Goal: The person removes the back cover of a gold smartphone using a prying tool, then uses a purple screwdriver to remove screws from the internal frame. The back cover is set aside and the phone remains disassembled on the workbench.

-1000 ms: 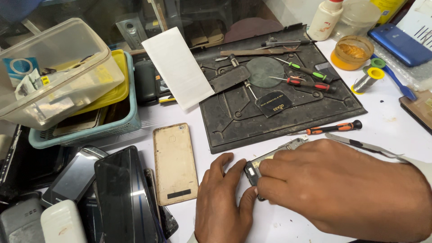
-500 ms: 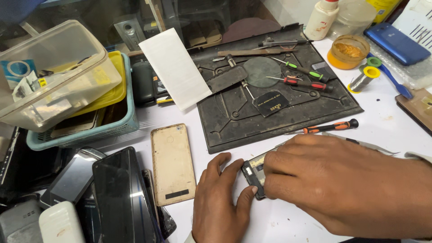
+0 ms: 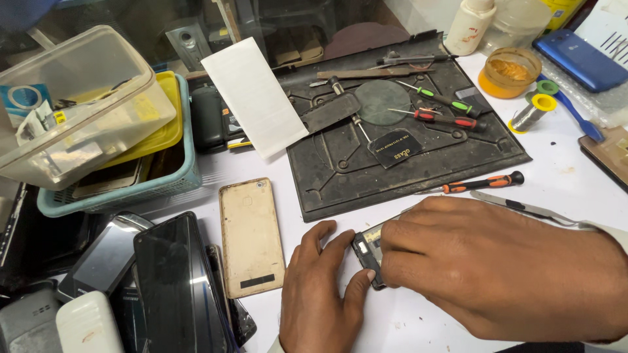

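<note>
An opened phone body (image 3: 367,250) lies on the white table, mostly hidden under my hands. My left hand (image 3: 320,294) holds its left end, thumb against the corner. My right hand (image 3: 497,268) covers the rest of it, with the fingertips pressing down on its top edge. A gold phone back cover (image 3: 250,235) lies just left of my left hand. An orange-handled screwdriver (image 3: 484,183) and metal tweezers (image 3: 523,208) rest just beyond my right hand.
A dark work mat (image 3: 399,144) carries screwdrivers, a round disc and small parts. A white sheet (image 3: 255,95) leans at its left. A teal basket (image 3: 163,176) with plastic boxes stands at left. Several phones (image 3: 176,281) are piled at lower left. Bottles and a solder spool (image 3: 533,111) stand at right.
Both hands with the phone body have stayed in nearly the same spot; my right fingers shifted slightly along its top edge. The view has drifted a little.
</note>
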